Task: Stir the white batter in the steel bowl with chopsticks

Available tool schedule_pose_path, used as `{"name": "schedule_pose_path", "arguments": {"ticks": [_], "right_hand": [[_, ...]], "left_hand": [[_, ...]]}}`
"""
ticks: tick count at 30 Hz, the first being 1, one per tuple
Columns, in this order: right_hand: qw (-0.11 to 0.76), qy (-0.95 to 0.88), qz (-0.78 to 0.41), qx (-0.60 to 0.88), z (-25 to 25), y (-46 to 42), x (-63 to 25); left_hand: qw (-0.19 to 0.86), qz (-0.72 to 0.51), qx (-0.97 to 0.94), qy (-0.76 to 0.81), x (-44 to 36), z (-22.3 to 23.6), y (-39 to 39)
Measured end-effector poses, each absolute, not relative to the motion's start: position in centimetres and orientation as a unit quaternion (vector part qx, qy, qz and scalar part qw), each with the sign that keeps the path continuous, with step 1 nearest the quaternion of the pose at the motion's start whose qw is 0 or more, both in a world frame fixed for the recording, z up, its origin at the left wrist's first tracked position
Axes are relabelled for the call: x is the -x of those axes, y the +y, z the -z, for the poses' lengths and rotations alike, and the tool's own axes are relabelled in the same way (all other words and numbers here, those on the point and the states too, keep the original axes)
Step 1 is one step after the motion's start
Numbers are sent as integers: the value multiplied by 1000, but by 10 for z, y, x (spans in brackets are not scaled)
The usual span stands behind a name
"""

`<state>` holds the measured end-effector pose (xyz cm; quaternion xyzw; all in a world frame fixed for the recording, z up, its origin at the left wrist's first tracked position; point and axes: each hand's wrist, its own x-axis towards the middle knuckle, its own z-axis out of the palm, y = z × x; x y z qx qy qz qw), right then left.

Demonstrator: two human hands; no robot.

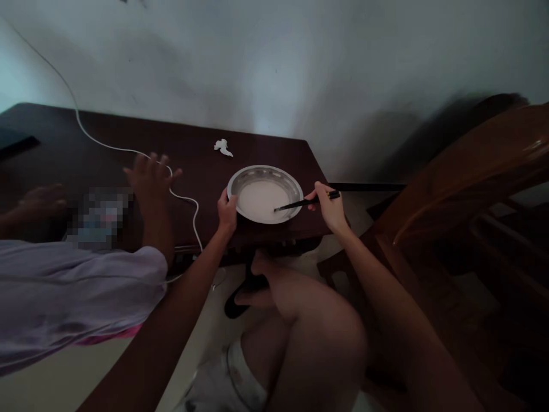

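A round metal bowl [295,189] stands near the front right corner of the dark table, with a flat layer of pale whitish liquid [261,197] in it. My left hand [227,210] is closed on the bowl's left rim, thumb over the edge. In my right hand [329,206] is a pair of black chopsticks [300,203], gripped near their thick ends. Their tips reach over the right rim and meet the pale surface. Whether the tips go below it I cannot tell.
Crumpled white tissue [223,147] lies behind the bowl on the table [274,150]. To the left, another person's hand [152,174] rests by a white cable [195,212], near a blurred-out object [100,217]. A wooden chair [463,171] stands at right; a wall [278,68] rises behind.
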<state>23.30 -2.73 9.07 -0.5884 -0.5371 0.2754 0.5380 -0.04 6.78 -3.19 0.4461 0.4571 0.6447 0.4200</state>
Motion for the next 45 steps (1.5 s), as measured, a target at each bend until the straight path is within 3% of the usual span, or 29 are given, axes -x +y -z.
{"name": "schedule_pose_path", "arguments": {"ticks": [3,11,17,22,25,28,31,35,38,42,45], "right_hand": [[504,-580,-331,547,-80,-27,-221],[567,-530,-219,591,-74,-18,-239],[524,-546,-336,561,-70,-21,-233],[577,-535,-193,586,-62,-25,-228],[623,-459,-189,605,-58,-33,-228],[596,-478,-250,595,-53,-35,-217],[555,-540,-238,586,-50,-30,-207],[597,-471,-150,632,-54,-30,-208],[628,-417,-173,634,-59,-35,-207],[578,-489,-262,599,-57,-34,-196],[570,-497,-216,618,-53,-36,-195]], "left_hand": [[418,-643,-448,460,1,29,65],[435,-636,-444,458,5,22,60],[442,-630,-439,463,6,20,58],[440,-624,-443,470,7,19,56],[440,-620,-447,471,8,19,55],[441,-614,-453,472,8,19,54],[441,-610,-455,476,9,19,54],[439,-605,-453,485,10,16,52],[436,-604,-450,493,11,12,49],[426,-605,-444,506,12,10,44],[415,-609,-437,515,13,12,38]]}}
